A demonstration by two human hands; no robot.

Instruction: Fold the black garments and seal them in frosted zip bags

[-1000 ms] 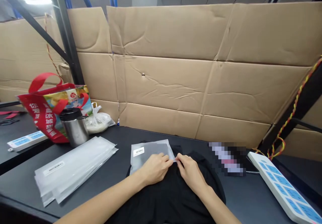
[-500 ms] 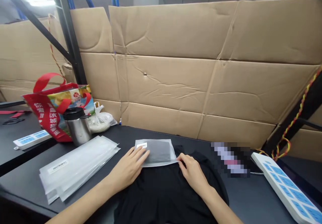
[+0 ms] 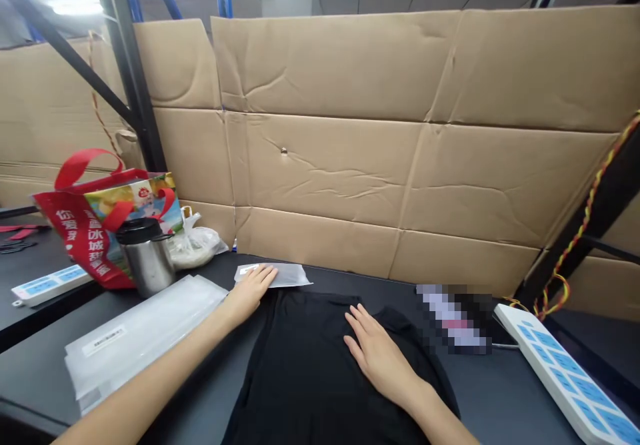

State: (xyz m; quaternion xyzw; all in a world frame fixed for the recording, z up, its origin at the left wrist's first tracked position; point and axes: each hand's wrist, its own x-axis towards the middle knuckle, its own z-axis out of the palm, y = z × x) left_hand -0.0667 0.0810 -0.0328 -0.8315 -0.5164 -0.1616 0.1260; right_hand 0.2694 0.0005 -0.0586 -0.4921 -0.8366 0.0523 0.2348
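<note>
My left hand [image 3: 253, 290] lies over the near left part of a small frosted plastic bag [image 3: 290, 274], fingers stretched out on top of it. This bag rests flat beyond a black garment [image 3: 320, 358], close to the cardboard wall, and part of its white label shows beside my fingers. On the upper right part of the garment rests my right hand [image 3: 377, 348], flat with its fingers apart and holding nothing. The garment is spread on the dark table, its lower part cut off by the bottom of the view.
Left of the garment lies a stack of larger frosted bags [image 3: 150, 332] with a barcode label. Behind it stand a steel tumbler [image 3: 150, 262], a red shopping bag [image 3: 100, 232] and a tied plastic bag [image 3: 197, 245]. A white power strip [image 3: 565, 372] and a pixelated item [image 3: 455, 322] are at the right.
The small frosted bag has moved from over the garment to the far left, under my left hand. My right hand has let go of the bag's edge and opened onto the garment.
</note>
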